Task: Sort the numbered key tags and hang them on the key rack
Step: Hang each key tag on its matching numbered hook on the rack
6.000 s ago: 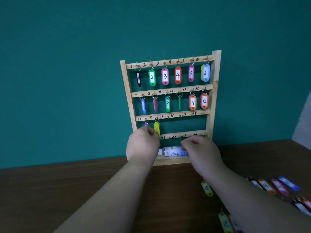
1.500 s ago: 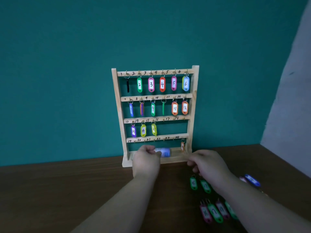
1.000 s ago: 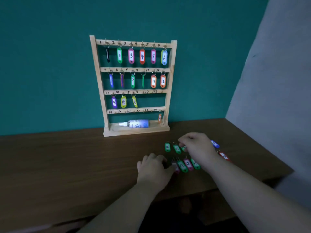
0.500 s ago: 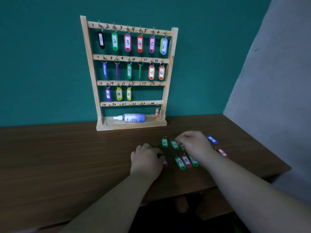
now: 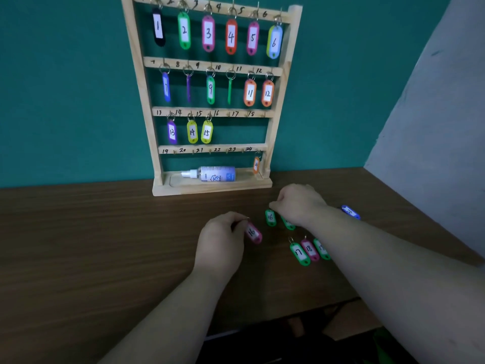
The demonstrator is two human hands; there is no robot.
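The wooden key rack (image 5: 280,101) stands against the teal wall with tags 1 to 15 on its upper three rows. One orange tag (image 5: 256,164) hangs at the bottom right hook. My left hand (image 5: 220,243) pinches the ring of a pink tag marked 16 (image 5: 253,233) just above the table. My right hand (image 5: 299,203) has its fingers curled over a green tag (image 5: 288,223), next to another green tag marked 16 (image 5: 270,217); what it holds is hidden. A green 17 (image 5: 299,253), a pink 18 (image 5: 309,249) and a further green tag (image 5: 322,248) lie by my right forearm.
A small spray bottle (image 5: 214,174) lies in the rack's base tray. A blue tag (image 5: 350,212) lies on the brown table (image 5: 78,245) to the right. The table's front edge runs below my arms, and a grey wall (image 5: 433,114) closes the right side.
Both hands came down from the rack to the loose tags on the table. My left hand has picked up the pink 16 tag; the view has moved closer to the rack.
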